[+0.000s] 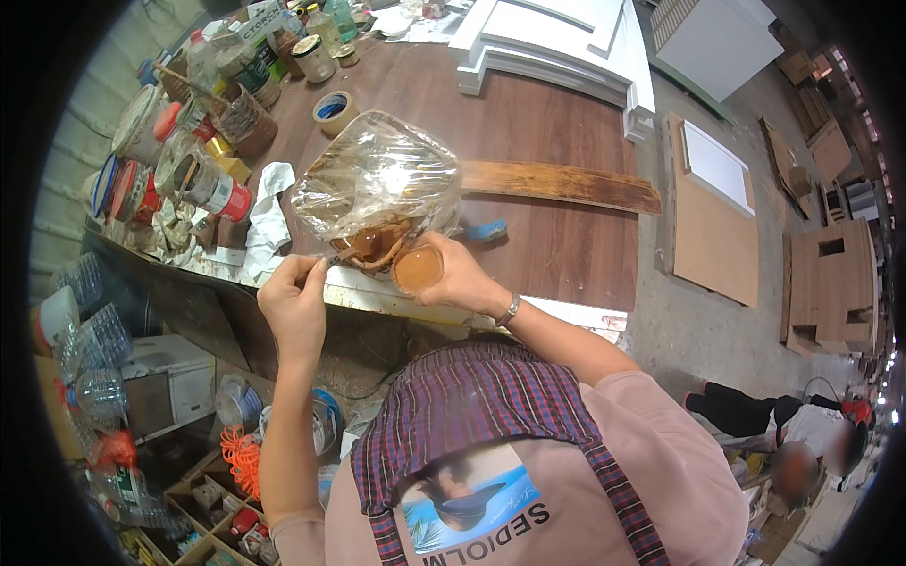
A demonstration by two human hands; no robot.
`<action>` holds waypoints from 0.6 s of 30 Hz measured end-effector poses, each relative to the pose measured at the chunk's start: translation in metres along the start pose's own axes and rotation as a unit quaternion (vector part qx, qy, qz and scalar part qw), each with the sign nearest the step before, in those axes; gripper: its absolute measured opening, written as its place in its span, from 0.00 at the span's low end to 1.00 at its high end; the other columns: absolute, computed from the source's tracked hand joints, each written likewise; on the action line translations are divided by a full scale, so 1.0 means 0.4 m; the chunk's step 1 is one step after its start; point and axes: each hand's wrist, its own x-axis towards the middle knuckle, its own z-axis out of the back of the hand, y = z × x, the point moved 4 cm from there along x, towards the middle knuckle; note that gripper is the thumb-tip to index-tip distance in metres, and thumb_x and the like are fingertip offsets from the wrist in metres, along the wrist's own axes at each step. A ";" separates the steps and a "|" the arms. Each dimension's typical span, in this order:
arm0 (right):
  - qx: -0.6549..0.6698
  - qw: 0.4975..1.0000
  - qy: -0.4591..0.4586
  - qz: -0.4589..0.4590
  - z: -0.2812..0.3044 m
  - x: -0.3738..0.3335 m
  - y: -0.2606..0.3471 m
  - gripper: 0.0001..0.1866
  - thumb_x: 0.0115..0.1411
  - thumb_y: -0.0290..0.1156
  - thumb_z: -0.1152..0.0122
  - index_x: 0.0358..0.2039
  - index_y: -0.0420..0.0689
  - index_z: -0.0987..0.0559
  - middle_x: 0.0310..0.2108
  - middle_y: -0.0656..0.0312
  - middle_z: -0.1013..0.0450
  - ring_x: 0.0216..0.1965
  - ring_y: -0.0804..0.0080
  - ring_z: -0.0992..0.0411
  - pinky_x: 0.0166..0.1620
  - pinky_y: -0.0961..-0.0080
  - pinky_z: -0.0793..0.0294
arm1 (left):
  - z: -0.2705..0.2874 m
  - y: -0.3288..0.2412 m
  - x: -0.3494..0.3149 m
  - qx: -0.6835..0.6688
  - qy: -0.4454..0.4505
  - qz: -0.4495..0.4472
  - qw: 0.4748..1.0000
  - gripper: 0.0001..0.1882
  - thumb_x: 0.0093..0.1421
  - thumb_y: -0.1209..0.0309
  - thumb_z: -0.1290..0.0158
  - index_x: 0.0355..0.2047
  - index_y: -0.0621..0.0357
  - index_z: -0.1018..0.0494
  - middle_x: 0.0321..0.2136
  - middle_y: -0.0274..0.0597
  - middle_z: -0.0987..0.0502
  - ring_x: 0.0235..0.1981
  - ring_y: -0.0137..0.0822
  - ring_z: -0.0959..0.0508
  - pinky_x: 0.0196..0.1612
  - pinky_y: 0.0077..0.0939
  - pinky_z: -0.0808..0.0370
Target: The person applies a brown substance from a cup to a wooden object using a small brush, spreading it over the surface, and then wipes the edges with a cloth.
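Note:
My right hand (458, 275) grips a small cup (418, 269) filled with brown paste, its round top turned toward me. Just left of the cup, a container wrapped in clear plastic film (377, 174) sits on the table's near edge, and its opening shows wet brown material (376, 241). My left hand (293, 297) is closed in a pinch at that opening's left side. Something thin reaches from its fingertips toward the brown material; its kind is unclear.
A brown-stained board (566, 186) lies behind the film, with a blue scrap (486, 231) nearby. A tape roll (334, 111), crumpled white paper (271, 212) and several jars (247, 123) crowd the left. White panels (557, 42) rest at the back. Another person (797, 424) is far right.

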 end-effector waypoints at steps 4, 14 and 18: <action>0.000 1.000 -0.006 0.005 0.001 0.003 -0.015 0.31 0.32 0.28 0.28 0.41 0.36 0.28 0.35 0.56 0.26 0.38 0.71 0.28 0.48 0.74 0.28 | -0.036 0.007 0.025 0.064 0.005 -0.042 0.997 0.05 0.55 0.78 0.40 0.26 0.68 0.24 0.18 0.46 0.24 0.19 0.30 0.26 0.26 0.24 0.31; -0.008 1.000 0.021 -0.013 -0.002 -0.003 -0.007 0.33 0.37 0.28 0.27 0.46 0.37 0.28 0.41 0.58 0.25 0.44 0.73 0.29 0.52 0.74 0.30 | -0.093 0.117 0.064 -0.177 0.096 0.175 0.964 0.06 0.57 0.79 0.41 0.24 0.67 0.24 0.17 0.34 0.26 0.18 0.23 0.31 0.24 0.20 0.34; -0.007 1.000 0.019 -0.016 0.002 -0.003 -0.002 0.33 0.36 0.29 0.27 0.46 0.37 0.28 0.41 0.57 0.25 0.45 0.73 0.28 0.52 0.74 0.30 | -0.089 0.129 0.058 -0.266 0.098 0.247 0.927 0.06 0.59 0.79 0.42 0.25 0.65 0.24 0.18 0.34 0.27 0.18 0.23 0.31 0.25 0.18 0.32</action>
